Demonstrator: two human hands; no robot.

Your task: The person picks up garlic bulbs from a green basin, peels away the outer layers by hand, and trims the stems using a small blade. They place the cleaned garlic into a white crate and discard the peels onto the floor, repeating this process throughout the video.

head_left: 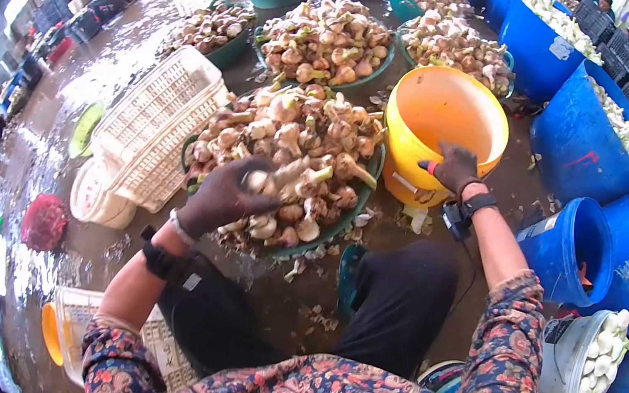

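Note:
My left hand (229,196), in a dark glove, is closed around a garlic bulb (260,182) with its stem, above the front left of a heaped basin. Whole garlic bulbs (283,136) with stems and roots fill that green basin (332,238). My right hand (454,171), also gloved, is at the near rim of a yellow bucket (399,157), its fingers curled. A small red spot shows at its fingertips; what it holds, if anything, I cannot make out. Pale garlic skins (418,217) lie on the floor below the bucket.
More basins of garlic (325,38) stand behind. White plastic crates (155,122) are stacked at the left, near a red net bag (44,222). Large blue tubs (583,151) with pale peeled garlic line the right, beside a white bucket (568,359) of clean bulbs. The floor (94,250) is wet.

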